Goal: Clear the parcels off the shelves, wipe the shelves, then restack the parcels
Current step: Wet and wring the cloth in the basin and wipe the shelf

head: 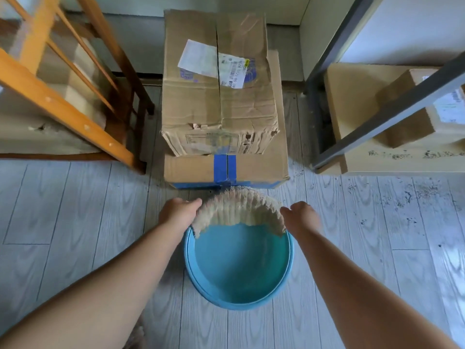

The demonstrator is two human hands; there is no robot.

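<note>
Two hands (180,210) (300,214) hold cloth (239,207) over basin (239,268); stacked parcels (221,96) just beyond.

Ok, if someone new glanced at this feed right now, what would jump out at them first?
Probably the blue basin on the floor at bottom centre, with both hands, left hand and right hand, stretching a pale cloth over its far rim. Just behind it sit two stacked cardboard boxes, the lower one sealed with blue tape.
</note>
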